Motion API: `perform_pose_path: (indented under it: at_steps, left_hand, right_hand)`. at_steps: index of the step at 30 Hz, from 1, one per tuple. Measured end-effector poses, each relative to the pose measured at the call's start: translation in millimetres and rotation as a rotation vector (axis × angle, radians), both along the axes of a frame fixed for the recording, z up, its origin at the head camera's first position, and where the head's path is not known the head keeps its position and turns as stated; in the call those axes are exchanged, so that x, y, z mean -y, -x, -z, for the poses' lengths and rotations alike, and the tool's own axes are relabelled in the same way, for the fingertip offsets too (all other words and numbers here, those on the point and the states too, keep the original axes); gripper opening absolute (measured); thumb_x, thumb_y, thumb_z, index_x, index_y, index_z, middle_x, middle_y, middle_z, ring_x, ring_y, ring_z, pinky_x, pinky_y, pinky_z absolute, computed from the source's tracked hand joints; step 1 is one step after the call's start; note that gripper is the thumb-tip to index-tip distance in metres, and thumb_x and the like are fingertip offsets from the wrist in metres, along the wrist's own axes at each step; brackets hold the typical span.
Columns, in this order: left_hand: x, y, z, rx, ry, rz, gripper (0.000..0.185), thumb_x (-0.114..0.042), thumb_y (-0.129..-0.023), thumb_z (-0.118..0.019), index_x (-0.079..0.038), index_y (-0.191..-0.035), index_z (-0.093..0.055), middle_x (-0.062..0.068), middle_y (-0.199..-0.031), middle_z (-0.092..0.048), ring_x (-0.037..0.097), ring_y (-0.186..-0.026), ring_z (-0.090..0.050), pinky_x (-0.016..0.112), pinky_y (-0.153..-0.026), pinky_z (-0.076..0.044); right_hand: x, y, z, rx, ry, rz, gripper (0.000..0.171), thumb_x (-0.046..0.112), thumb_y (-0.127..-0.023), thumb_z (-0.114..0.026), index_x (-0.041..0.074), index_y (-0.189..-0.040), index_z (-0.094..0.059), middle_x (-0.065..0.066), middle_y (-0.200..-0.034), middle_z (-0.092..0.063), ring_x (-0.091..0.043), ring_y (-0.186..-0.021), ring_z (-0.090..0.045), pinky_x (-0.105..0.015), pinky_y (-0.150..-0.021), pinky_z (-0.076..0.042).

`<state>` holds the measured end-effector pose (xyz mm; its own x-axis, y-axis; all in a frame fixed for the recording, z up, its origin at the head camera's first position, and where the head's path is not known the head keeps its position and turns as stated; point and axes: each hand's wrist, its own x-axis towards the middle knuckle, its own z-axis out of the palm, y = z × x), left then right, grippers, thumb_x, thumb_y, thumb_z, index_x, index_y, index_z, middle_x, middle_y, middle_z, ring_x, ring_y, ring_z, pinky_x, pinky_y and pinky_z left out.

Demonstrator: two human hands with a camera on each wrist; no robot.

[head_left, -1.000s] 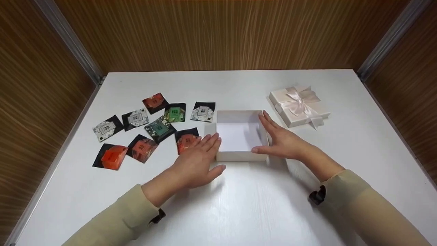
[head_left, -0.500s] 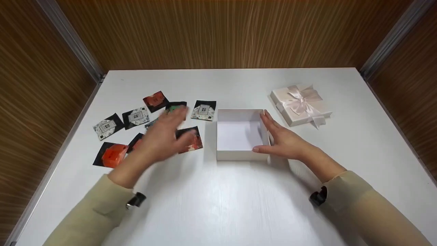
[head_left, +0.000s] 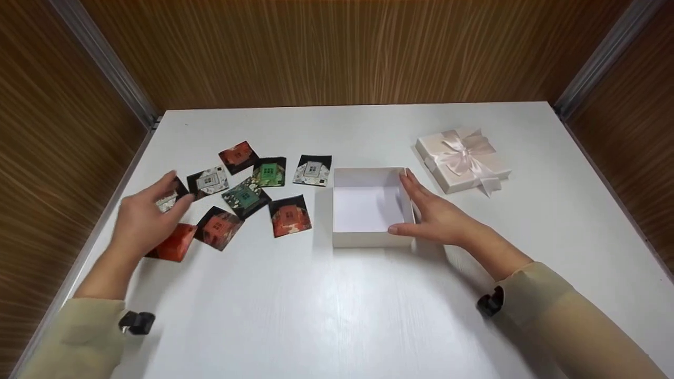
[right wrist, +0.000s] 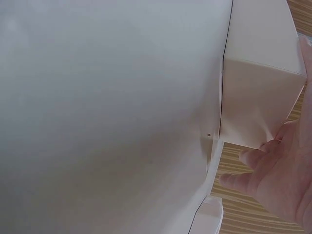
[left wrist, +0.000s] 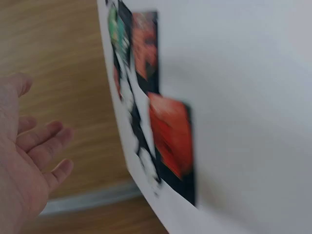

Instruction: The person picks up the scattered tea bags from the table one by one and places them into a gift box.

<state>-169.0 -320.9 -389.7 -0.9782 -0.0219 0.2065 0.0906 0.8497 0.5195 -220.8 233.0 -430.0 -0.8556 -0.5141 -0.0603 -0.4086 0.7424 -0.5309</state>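
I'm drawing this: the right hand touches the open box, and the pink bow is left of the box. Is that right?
Almost: the head view shows the pink bow right of the open box, not left. The right hand does touch the box.

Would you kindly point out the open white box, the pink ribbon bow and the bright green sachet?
Open white box [head_left: 363, 240], head view: its near wall.
Pink ribbon bow [head_left: 464, 153], head view: its central knot.
Bright green sachet [head_left: 269, 171], head view: its printed label.

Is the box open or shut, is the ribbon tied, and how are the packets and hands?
White box: open at the top
Ribbon: tied in a bow
Packets: spread out flat
Left hand: open, holding nothing
Right hand: touching the white box
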Motion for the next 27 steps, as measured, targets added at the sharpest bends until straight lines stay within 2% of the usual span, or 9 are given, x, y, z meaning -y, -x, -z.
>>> perform_pose_path:
  at_steps: [4,7,11,14,17,27]
  left_hand:
    - [33.0,-4.9,20.6,-0.001,0.01,-0.046,0.068,-0.04,-0.104,-0.066,-0.004,-0.16,-0.047,0.028,-0.133,-0.067,0.049,-0.126,-0.06,0.067,-0.105,-0.045]
    - [50.9,-8.3,33.6,0.0,0.034,-0.045,0.069,-0.037,-0.103,-0.069,0.0,-0.157,-0.048,0.031,-0.129,-0.068,0.05,-0.117,-0.065,0.066,-0.099,-0.046]
    - [65.5,-12.5,45.7,0.109,0.011,-0.024,0.079,-0.042,-0.102,-0.071,0.0,-0.161,-0.041,0.035,-0.135,-0.062,0.053,-0.122,-0.06,0.066,-0.097,-0.048]
    - [70.7,-13.3,50.8,0.224,-0.021,-0.012,0.09,-0.05,-0.1,-0.072,-0.003,-0.165,-0.033,0.037,-0.142,-0.055,0.055,-0.13,-0.051,0.067,-0.1,-0.046]
    - [73.6,-12.9,52.7,0.288,-0.034,-0.005,0.098,-0.054,-0.097,-0.075,-0.004,-0.167,-0.029,0.039,-0.147,-0.05,0.056,-0.135,-0.046,0.068,-0.104,-0.042]
    - [79.1,-13.2,58.6,0.381,-0.011,0.065,0.11,-0.054,-0.09,-0.083,-0.001,-0.167,-0.024,0.041,-0.159,-0.033,0.063,-0.144,-0.03,0.074,-0.113,-0.03]
  right_hand:
    - [0.0,0.1,-0.2,0.003,0.007,0.003,0.12,0.067,-0.091,-0.073,0.02,-0.172,0.001,-0.006,-0.178,0.003,-0.036,-0.159,-0.021,-0.057,-0.124,-0.028]
    - [0.0,-0.2,-0.4,0.002,0.01,0.002,0.12,0.068,-0.091,-0.073,0.02,-0.172,0.0,-0.007,-0.178,0.003,-0.036,-0.159,-0.021,-0.057,-0.124,-0.029]
    - [-0.2,-0.7,-0.1,0.007,0.015,-0.001,0.12,0.07,-0.09,-0.072,0.02,-0.172,0.0,-0.005,-0.178,0.004,-0.035,-0.158,-0.022,-0.056,-0.123,-0.029]
    - [-0.1,-0.7,-0.7,0.011,0.02,0.0,0.121,0.071,-0.09,-0.072,0.021,-0.172,0.001,-0.003,-0.178,0.004,-0.034,-0.158,-0.023,-0.056,-0.124,-0.029]
    - [0.0,-0.1,-1.1,0.008,0.022,0.0,0.122,0.071,-0.089,-0.073,0.022,-0.172,0.001,-0.002,-0.178,0.004,-0.034,-0.158,-0.024,-0.055,-0.124,-0.029]
    - [0.8,-0.3,-0.8,0.023,0.015,0.019,0.123,0.072,-0.088,-0.074,0.023,-0.172,0.001,-0.002,-0.178,0.004,-0.036,-0.158,-0.024,-0.056,-0.123,-0.031]
